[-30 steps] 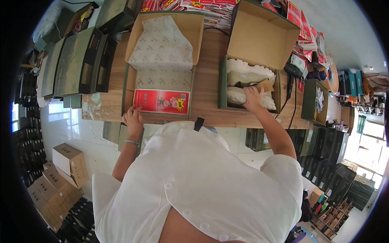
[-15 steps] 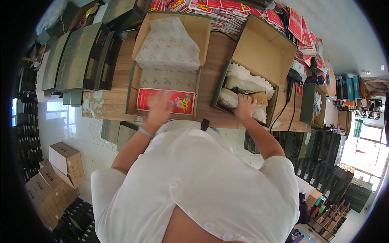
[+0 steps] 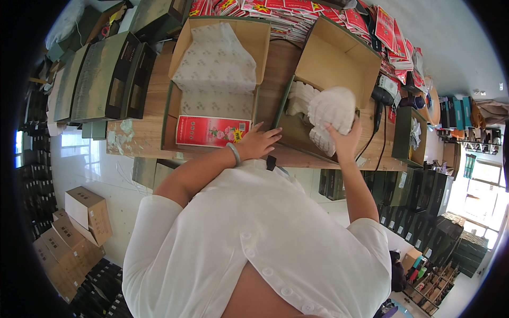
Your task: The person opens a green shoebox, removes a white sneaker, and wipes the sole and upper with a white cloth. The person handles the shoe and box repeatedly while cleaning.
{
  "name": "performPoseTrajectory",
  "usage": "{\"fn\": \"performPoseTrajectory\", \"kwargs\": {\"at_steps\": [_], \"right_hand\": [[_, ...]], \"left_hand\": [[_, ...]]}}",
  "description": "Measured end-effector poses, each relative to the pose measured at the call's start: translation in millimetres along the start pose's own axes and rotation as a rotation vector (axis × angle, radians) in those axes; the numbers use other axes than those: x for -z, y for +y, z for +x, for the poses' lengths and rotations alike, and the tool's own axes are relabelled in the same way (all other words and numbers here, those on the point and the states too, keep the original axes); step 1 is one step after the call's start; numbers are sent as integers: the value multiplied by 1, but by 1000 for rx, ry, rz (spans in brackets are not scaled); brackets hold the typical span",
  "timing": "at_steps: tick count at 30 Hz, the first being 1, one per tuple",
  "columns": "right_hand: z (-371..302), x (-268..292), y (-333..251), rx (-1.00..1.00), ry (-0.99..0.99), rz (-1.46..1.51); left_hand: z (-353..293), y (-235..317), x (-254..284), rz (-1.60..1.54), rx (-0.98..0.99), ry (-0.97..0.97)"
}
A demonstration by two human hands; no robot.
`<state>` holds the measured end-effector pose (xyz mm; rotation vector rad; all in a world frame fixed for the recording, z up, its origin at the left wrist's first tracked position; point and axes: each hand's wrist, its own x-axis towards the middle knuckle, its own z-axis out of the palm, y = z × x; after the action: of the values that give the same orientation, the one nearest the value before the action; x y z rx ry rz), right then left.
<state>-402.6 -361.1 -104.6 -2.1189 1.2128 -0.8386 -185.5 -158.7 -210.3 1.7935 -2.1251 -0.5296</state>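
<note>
Right hand (image 3: pixel 347 139) grips a white, chunky shoe with a scalloped sole (image 3: pixel 334 108), thumb on its near side; shoe is tilted over the right-hand open green cardboard box with tan interior (image 3: pixel 339 58). Motion blur, so exact finger contact is unclear. Second pale scalloped-sole shoe (image 3: pixel 301 96) lies in that box. Left hand (image 3: pixel 257 143): fingers spread, grasping nothing, near the flat red flower-printed packet (image 3: pixel 204 131) in the left-hand tan-lined green cardboard box (image 3: pixel 260 47).
</note>
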Motion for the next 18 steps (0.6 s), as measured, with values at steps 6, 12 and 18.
{"fn": "performPoseTrajectory", "kwargs": {"at_steps": [6,12,18], "right_hand": [[26,41,-78,-63,-402,547],[15,6,-116,334,-749,850],[-4,-55,-174,143,-822,1392]], "left_hand": [[-11,19,49,-989,380,305],[-64,-12,79,-1137,246,735],[-112,-10,128,-1340,190,671]]}}
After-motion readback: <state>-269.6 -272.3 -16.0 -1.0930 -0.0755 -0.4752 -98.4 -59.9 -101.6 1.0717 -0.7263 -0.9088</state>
